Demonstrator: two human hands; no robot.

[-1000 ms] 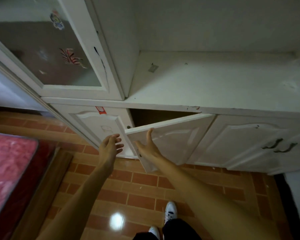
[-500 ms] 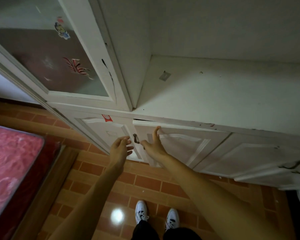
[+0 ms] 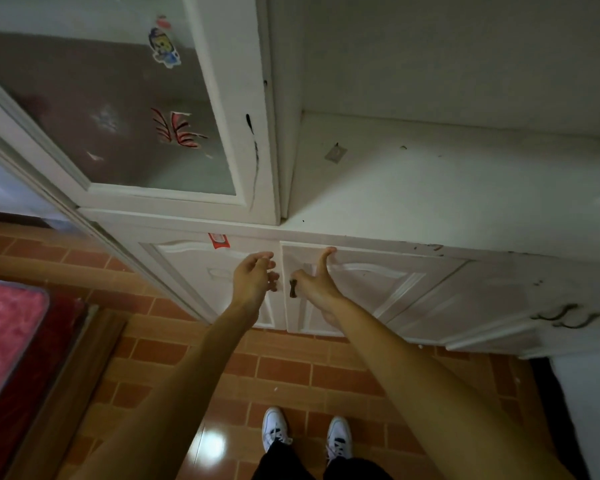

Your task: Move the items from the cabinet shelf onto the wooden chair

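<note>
Door (image 3: 368, 292), ajar a second ago, now sits flush. Right hand (image 3: 317, 287) presses flat on it beside the handle (image 3: 293, 289), thumb up, gripping nothing. Left hand (image 3: 253, 277) hovers just left of the door, loosely curled, empty. No items or chair in view; removal judged finished.

Shelf (image 3: 465, 202) above cabinet doors (image 3: 378, 289), mattress (image 3: 4, 341) apparently at left

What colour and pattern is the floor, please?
The floor is reddish-brown brick-pattern tile, clearest in the head view.
</note>
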